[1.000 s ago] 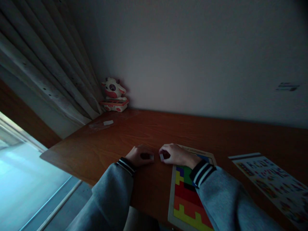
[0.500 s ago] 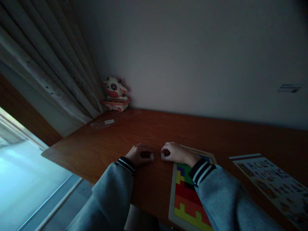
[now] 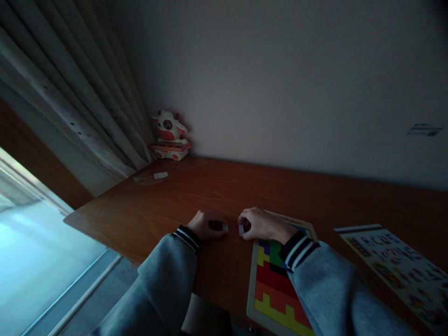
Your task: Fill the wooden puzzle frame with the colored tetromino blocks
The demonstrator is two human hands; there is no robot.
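Note:
Between the thumb and fingers of my left hand (image 3: pixel 207 225) is a small whitish piece (image 3: pixel 225 227), held just above or on the brown table (image 3: pixel 168 205). Facing it across a narrow gap, my right hand (image 3: pixel 259 224) pinches another small whitish piece (image 3: pixel 241 229). Under my right wrist lies a framed puzzle board (image 3: pixel 250 294) with yellow, red, orange, green and blue pieces; the forearm hides part of it. What the two small pieces are is too dark to tell.
A cow-shaped toy (image 3: pixel 170 135) stands at the back left corner near the curtain (image 3: pixel 94 84). A white slip (image 3: pixel 160 175) lies on clear plastic in front of it. On the right is a printed sheet (image 3: pixel 395 261). The table's left edge borders a bright floor.
The whole view has shifted slightly. Both hands appear a little further right, still pinching the small pieces with a gap between them.

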